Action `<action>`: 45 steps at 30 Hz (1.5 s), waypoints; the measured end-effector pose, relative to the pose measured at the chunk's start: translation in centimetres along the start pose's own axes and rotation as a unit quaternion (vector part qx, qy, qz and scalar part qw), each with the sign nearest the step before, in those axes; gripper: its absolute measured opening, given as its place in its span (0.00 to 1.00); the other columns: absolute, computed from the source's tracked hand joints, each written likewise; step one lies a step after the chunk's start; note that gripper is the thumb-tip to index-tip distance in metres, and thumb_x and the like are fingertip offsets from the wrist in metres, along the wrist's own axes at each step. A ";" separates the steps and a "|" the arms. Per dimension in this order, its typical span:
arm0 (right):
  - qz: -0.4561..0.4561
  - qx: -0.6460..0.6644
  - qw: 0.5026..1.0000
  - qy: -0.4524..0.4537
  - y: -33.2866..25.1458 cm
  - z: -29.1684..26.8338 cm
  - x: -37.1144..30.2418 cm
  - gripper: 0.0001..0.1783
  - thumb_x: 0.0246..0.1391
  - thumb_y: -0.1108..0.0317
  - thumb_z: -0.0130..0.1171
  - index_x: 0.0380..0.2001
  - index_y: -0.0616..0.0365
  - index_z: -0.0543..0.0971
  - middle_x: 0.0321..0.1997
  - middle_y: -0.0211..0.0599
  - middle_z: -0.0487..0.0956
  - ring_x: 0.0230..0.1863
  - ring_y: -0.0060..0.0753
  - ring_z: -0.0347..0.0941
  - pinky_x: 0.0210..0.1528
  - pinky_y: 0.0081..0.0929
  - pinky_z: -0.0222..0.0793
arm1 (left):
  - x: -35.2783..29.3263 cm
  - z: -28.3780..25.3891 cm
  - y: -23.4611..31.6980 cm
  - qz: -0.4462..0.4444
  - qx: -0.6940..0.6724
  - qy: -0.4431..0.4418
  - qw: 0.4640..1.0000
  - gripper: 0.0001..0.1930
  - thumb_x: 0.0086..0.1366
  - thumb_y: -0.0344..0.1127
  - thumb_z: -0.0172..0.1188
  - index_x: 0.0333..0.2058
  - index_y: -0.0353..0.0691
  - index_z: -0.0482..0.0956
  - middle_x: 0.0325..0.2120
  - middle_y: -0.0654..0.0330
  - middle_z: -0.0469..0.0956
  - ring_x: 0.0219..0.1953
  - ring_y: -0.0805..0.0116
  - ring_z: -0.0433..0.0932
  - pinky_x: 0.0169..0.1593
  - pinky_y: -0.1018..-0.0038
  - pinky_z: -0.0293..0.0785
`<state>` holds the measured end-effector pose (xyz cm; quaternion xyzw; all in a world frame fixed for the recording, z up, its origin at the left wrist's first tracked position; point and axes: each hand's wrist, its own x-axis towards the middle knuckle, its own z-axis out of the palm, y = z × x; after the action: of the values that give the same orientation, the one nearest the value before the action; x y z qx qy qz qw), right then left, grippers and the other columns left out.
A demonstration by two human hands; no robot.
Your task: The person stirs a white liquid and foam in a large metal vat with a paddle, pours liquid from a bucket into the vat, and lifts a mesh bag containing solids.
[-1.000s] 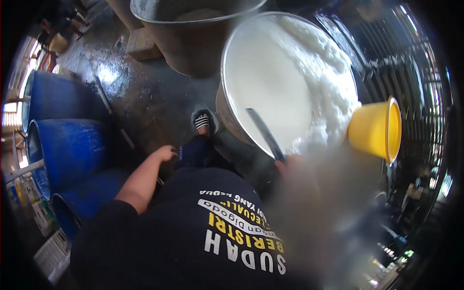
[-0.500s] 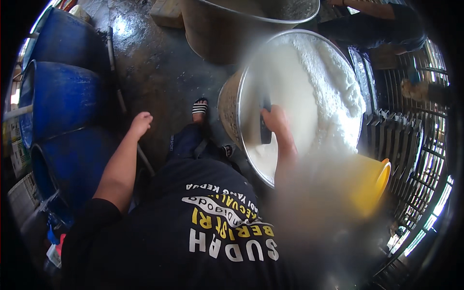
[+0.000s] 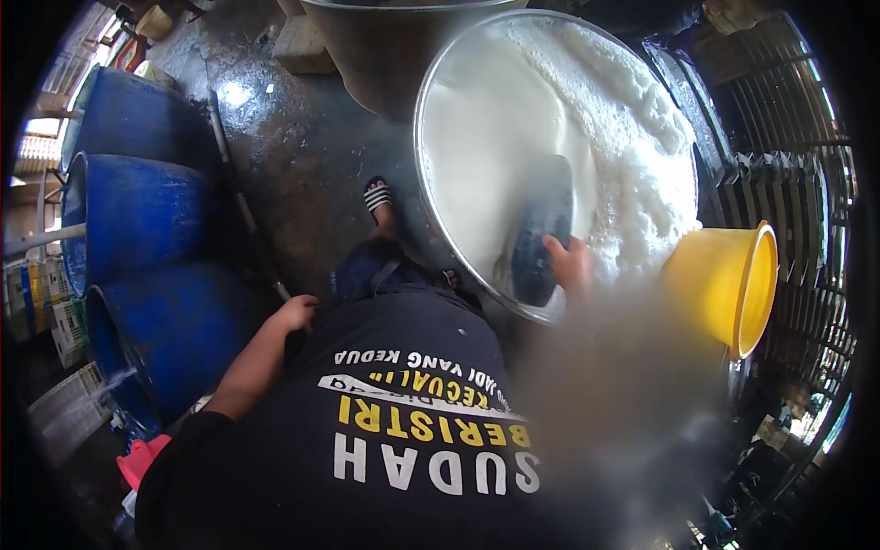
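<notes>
My right hand (image 3: 572, 263) grips the edge of a dark, flat, oblong scoop (image 3: 544, 220) with rounded ends. The scoop is tilted over the near part of a large round vat (image 3: 420, 147) with a metal rim. Inside lies creamy white liquid (image 3: 486, 119), with thick white foam (image 3: 642, 156) heaped along the right side. Whether the scoop's lower end dips into the liquid is unclear. My left hand (image 3: 295, 313) hangs beside my waist, its fingers curled with nothing visible in them. A blurry smear hides most of my right forearm.
A yellow bucket (image 3: 710, 275) leans at the vat's right. Blue barrels (image 3: 137, 215) line the left, with a pipe (image 3: 234, 174) on the wet floor beside them. Another large vat (image 3: 376, 55) stands ahead, near a block (image 3: 302, 46). Dark slatted racks (image 3: 779, 211) are at the right.
The scoop has turned from nearly edge-on to showing its broad face, and has come nearer with my right hand. My left hand has dropped toward my waist. The view has shifted.
</notes>
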<state>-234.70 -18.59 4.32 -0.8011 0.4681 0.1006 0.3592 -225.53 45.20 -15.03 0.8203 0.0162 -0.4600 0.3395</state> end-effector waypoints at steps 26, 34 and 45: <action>-0.127 -0.226 0.960 -0.105 -16.5 8.9 4.0 0.18 0.54 0.62 0.54 0.41 0.60 0.85 0.44 0.55 0.83 0.49 0.58 0.80 0.54 0.47 0.74 | 7.5 -12.6 13.0 -0.026 0.036 0.040 0.998 0.24 0.68 0.39 0.61 0.58 0.33 0.73 0.40 0.53 0.82 0.36 0.66 0.80 0.44 0.69 0.77; -0.052 -0.117 0.990 -0.058 -7.8 4.9 1.7 0.24 0.54 0.52 0.60 0.40 0.65 0.83 0.43 0.58 0.83 0.48 0.58 0.80 0.53 0.47 0.73 | 2.6 -9.7 11.8 -0.107 0.071 0.038 0.991 0.23 0.66 0.40 0.62 0.56 0.33 0.76 0.42 0.51 0.83 0.36 0.60 0.83 0.41 0.64 0.79; -0.025 0.028 0.991 0.125 -1.4 -1.7 -4.6 0.20 0.55 0.55 0.61 0.34 0.66 0.82 0.32 0.58 0.82 0.38 0.60 0.80 0.42 0.48 0.73 | 5.4 -6.9 15.7 0.058 0.241 -0.075 0.966 0.25 0.67 0.41 0.60 0.59 0.32 0.74 0.49 0.47 0.82 0.49 0.56 0.82 0.54 0.67 0.75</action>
<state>-236.32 -16.19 8.58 -0.8082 0.4921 -0.0229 0.3227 -211.96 35.53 -8.32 0.8403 -0.1684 -0.4904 0.1582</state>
